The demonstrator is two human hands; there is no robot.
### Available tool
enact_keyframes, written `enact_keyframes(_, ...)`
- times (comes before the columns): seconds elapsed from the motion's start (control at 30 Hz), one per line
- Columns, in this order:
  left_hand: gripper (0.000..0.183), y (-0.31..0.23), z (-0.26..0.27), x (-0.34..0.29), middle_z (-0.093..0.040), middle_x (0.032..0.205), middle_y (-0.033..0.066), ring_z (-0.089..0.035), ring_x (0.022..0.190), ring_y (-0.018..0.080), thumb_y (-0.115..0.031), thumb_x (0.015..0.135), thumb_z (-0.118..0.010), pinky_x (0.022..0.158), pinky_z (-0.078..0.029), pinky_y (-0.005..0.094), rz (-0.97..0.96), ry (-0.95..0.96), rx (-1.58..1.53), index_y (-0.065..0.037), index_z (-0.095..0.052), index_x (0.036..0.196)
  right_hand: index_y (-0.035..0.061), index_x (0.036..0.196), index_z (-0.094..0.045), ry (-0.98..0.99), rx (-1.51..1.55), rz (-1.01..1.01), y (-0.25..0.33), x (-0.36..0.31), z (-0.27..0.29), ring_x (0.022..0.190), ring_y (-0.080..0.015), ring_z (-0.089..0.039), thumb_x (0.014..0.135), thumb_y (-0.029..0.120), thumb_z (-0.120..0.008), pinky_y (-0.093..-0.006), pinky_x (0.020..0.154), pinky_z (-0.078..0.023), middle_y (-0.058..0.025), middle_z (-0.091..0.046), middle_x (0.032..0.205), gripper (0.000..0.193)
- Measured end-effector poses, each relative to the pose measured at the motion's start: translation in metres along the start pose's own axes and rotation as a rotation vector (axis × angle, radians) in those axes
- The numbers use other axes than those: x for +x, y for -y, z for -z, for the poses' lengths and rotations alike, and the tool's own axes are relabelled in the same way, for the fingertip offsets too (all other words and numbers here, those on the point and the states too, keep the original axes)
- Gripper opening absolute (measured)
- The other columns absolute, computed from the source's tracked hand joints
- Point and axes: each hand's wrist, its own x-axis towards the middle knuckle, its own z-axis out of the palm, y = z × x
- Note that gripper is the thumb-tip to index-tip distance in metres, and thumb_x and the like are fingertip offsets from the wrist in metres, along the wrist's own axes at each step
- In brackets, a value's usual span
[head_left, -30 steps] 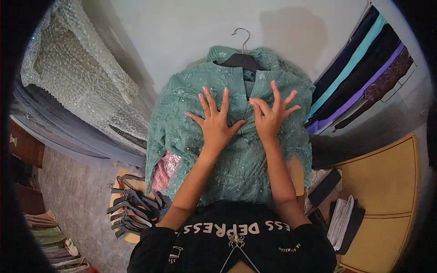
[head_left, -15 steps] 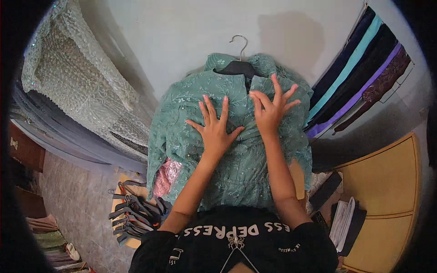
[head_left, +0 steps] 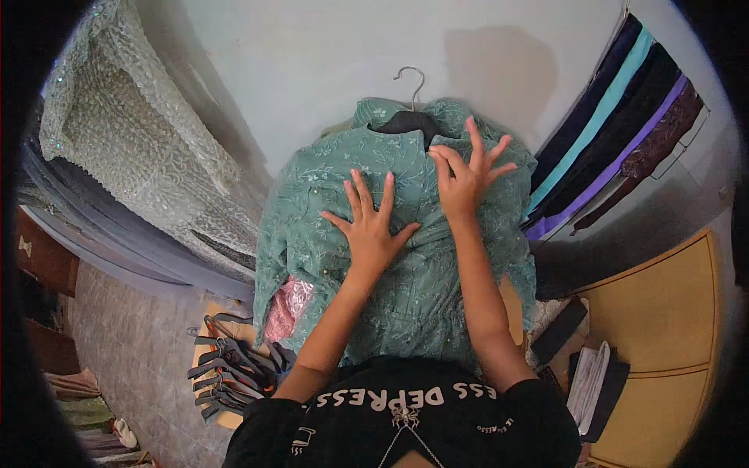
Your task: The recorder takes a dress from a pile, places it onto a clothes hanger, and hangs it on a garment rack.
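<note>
A sage-green dress [head_left: 390, 257] with pale embroidered sprigs and small beads lies spread out before me. A dark hanger [head_left: 407, 121] with a metal hook fills its neck. My left hand [head_left: 369, 230] rests flat on the chest of the dress, fingers spread. At the neck opening, my right hand [head_left: 462, 178] pinches the fabric edge between thumb and forefinger, its other fingers raised. Whether a small fastener is also in that pinch I cannot tell. Pink lacy fabric [head_left: 289, 308] shows beside the lower left of the dress.
Several dark hangers [head_left: 230, 374] are heaped at lower left. A pale beaded garment [head_left: 133, 132] hangs on the left. Dark, turquoise and purple cloths [head_left: 601, 156] hang on the right, above a yellow-brown panel [head_left: 647, 327]. Folded white cloth [head_left: 591, 382] sits at lower right.
The dress's neck and the hanger appear slightly lower in the picture. My left hand stays flat on the cloth, and my right hand keeps its pinch at the neck opening.
</note>
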Motion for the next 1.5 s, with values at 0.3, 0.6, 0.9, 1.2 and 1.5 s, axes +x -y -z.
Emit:
enact_keyframes(0.3,0.093,0.000,0.001,0.000,-0.003,0.145,0.0236,-0.011,0.132,0.0411,-0.048,0.062,-0.070,0.084,0.001,0.0765,0.003,0.007,-0.014,-0.027,-0.023,0.139,0.0278,0.077,-0.066,-0.029,0.015,-0.008,-0.002,0.009,-0.005,0.130,-0.0495,-0.005,0.075,0.029,-0.065,-0.0770,0.085,0.007,0.0054,-0.036,0.135,0.003)
enact_keyframes(0.6,0.091,-0.001,0.002,-0.001,-0.003,0.145,0.0228,-0.010,0.133,0.0401,-0.049,0.063,-0.069,0.085,0.002,0.0758,0.015,0.034,-0.008,-0.026,-0.023,0.139,0.0286,0.077,-0.067,-0.032,0.018,-0.011,-0.002,0.016,-0.008,0.130,-0.0481,-0.006,0.075,0.030,-0.065,-0.0766,0.085,0.007,0.0061,-0.038,0.134,0.003)
enact_keyframes(0.9,0.087,0.003,0.000,-0.007,-0.007,0.145,0.0225,-0.013,0.133,0.0385,-0.052,0.066,-0.066,0.086,0.003,0.0748,-0.013,0.000,0.014,-0.026,-0.026,0.139,0.0296,0.089,-0.069,0.004,0.081,0.102,-0.015,0.046,-0.009,0.129,-0.0485,-0.008,0.073,0.039,-0.066,-0.0759,0.087,0.006,-0.0003,-0.034,0.137,0.019)
enact_keyframes(1.2,0.087,0.006,0.004,-0.021,-0.009,0.144,0.0224,-0.015,0.133,0.0375,-0.054,0.067,-0.064,0.086,0.005,0.0746,-0.005,0.016,0.026,-0.021,-0.027,0.138,0.0143,0.101,-0.066,0.553,-0.025,0.394,-0.009,0.078,-0.016,0.134,-0.0384,0.003,0.057,0.056,-0.068,-0.0745,0.089,0.007,-0.0065,-0.014,0.146,0.060)
enact_keyframes(1.5,0.084,0.000,0.037,0.032,-0.008,0.145,0.0201,-0.012,0.133,0.0384,-0.054,0.070,-0.062,0.085,0.005,0.0752,-0.138,-0.199,0.047,-0.020,-0.028,0.138,0.0175,0.097,-0.067,0.417,-0.127,0.374,-0.019,0.104,0.007,0.134,-0.0383,0.003,0.056,0.051,-0.072,-0.0754,0.089,0.004,-0.0023,-0.017,0.145,0.054)
